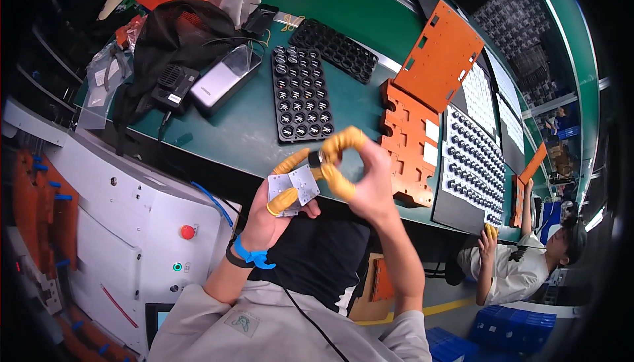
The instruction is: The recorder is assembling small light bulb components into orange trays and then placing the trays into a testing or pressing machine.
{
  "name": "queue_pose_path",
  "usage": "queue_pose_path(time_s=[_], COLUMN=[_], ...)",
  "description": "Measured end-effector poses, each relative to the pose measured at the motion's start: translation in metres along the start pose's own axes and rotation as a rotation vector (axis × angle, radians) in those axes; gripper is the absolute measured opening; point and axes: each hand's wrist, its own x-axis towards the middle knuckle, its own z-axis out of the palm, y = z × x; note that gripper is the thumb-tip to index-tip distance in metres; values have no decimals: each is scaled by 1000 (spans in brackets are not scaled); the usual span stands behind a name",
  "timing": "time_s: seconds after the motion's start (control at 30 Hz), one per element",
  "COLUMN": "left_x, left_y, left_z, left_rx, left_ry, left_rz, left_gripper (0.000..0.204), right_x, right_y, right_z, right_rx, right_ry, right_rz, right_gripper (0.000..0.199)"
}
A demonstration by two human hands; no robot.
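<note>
Yellow finger covers sit on the fingers of both my hands. In my left hand [263, 222], the thumb presses silver metal plates [304, 185] with small holes against the fingers; I cannot tell if they are one piece or two. My right hand [371, 187] is bent round, its fingertips pinching a small black round part [316, 158] at the plates' upper edge. Whether that part touches the plates is hard to tell. Just beyond my hands lies a black tray [282, 131] with several round black parts in its pockets.
Behind that tray is a second black tray [337, 51]. An orange fixture [406, 141] stands right, beside a white sheet [456, 187] of black-and-silver parts. A white box-shaped device [221, 81] lies left. A machine with a red button [187, 232] adjoins the table. Another person [522, 266] works far right.
</note>
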Motion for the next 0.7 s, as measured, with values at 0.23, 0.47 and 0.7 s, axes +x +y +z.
queue_pose_path(time_s=[0.23, 0.47, 0.7], left_x=[2, -2, 0], left_y=[2, -3, -9], left_z=[25, 23, 20], left_rx=[165, 246, 299], left_ry=[69, 33, 15], left_rz=[21, -18, 1], left_gripper=[60, 58, 58], right_x=[-51, -56, -59], right_y=[11, 21, 24], right_z=[0, -3, -3], right_rx=[173, 176, 165], right_ry=[19, 22, 3], right_rz=[183, 237, 199], right_gripper=[20, 21, 22])
